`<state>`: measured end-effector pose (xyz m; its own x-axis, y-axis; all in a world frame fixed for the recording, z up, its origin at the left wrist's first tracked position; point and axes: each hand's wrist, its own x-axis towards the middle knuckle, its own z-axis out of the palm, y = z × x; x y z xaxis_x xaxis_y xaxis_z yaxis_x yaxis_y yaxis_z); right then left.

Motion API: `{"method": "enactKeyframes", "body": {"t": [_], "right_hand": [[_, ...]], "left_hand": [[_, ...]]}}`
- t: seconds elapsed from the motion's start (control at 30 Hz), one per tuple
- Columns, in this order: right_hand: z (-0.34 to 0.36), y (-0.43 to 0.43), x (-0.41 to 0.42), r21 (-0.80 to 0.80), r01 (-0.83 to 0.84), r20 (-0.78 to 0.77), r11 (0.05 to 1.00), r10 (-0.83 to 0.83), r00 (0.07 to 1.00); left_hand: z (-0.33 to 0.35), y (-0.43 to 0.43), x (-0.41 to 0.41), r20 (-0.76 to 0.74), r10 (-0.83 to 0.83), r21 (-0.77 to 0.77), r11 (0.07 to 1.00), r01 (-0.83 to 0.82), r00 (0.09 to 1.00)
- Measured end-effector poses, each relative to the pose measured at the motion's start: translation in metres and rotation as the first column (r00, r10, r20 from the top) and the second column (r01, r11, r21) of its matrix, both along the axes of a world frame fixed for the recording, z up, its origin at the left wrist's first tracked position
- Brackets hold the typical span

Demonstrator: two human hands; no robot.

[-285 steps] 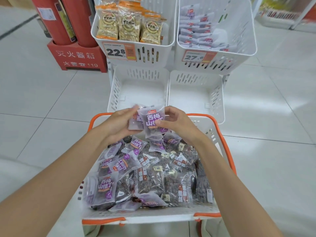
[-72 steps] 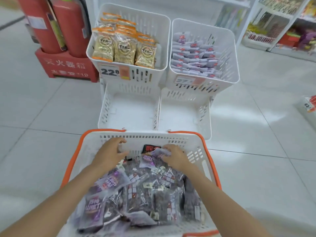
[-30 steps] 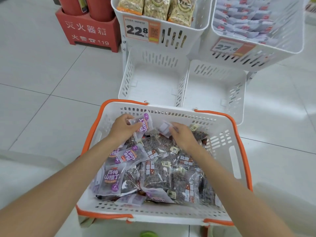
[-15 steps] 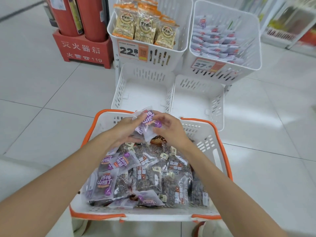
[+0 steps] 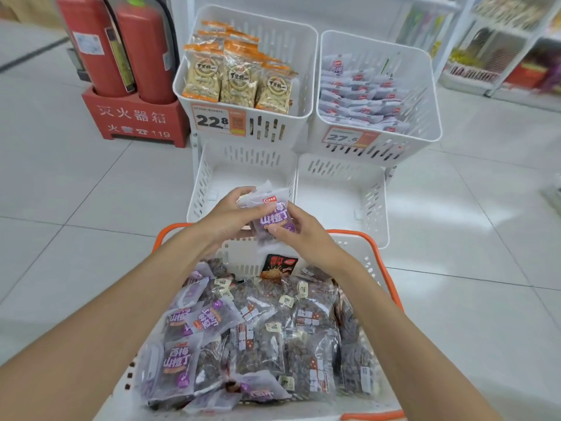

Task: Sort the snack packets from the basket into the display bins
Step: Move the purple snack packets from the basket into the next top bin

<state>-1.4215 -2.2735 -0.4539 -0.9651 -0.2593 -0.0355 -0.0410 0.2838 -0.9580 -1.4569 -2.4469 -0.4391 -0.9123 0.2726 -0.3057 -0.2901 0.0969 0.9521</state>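
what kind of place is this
Most likely a shop or small supermarket. White display bins carry price tags and hold stocked snack packets. An orange-rimmed shopping basket full of packets sits in front, and shelves of goods stand behind at right.

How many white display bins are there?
4: upper left bin with orange-topped packets, upper right bin with pale packets, lower left bin and lower right bin beneath them. None appears hidden.
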Motion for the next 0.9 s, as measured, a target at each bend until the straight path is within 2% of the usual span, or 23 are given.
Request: {"method": "enactKeyframes", "body": {"t": [0.1, 0.27, 0.47, 0.53, 0.63, 0.7, 0.77, 0.9], "right_hand": [[0.013, 0.017, -0.013, 0.023, 0.107, -0.034, 0.994, -0.106, 0.994], [0.055, 0.048, -0.042, -0.1, 0.171, 0.014, 0.98, -0.17, 0.985], [0.121, 0.099, -0.116, -0.233, 0.384, -0.032, 0.894, -0.402, 0.915], [0.139, 0.11, -0.15, -0.278, 0.427, -0.051, 0.86, -0.457, 0.888], [0.156, 0.118, -0.206, -0.275, 0.483, -0.051, 0.831, -0.514, 0.856], [0.156, 0.117, -0.234, -0.233, 0.453, -0.007, 0.861, -0.467, 0.884], [0.147, 0.114, -0.25, -0.169, 0.442, 0.037, 0.881, -0.443, 0.896], [0.123, 0.111, -0.258, -0.084, 0.513, -0.047, 0.854, -0.517, 0.854]], "left_hand": [[0.014, 0.022, -0.017, -0.087, -0.058, -0.084, 0.995, 0.051, 0.995], [0.057, 0.074, -0.059, -0.084, -0.109, -0.005, 0.994, 0.109, 0.99], [0.116, 0.125, -0.125, -0.318, -0.071, 0.014, 0.997, 0.08, 0.945], [0.126, 0.134, -0.148, -0.438, -0.043, -0.071, 0.997, 0.014, 0.898], [0.121, 0.143, -0.185, -0.633, -0.122, -0.344, 0.929, -0.137, 0.764], [0.108, 0.146, -0.205, -0.657, -0.197, -0.453, 0.875, -0.172, 0.727], [0.091, 0.149, -0.217, -0.63, -0.246, -0.506, 0.849, -0.15, 0.736], [0.067, 0.149, -0.226, -0.644, -0.272, -0.539, 0.825, -0.171, 0.715]]}}
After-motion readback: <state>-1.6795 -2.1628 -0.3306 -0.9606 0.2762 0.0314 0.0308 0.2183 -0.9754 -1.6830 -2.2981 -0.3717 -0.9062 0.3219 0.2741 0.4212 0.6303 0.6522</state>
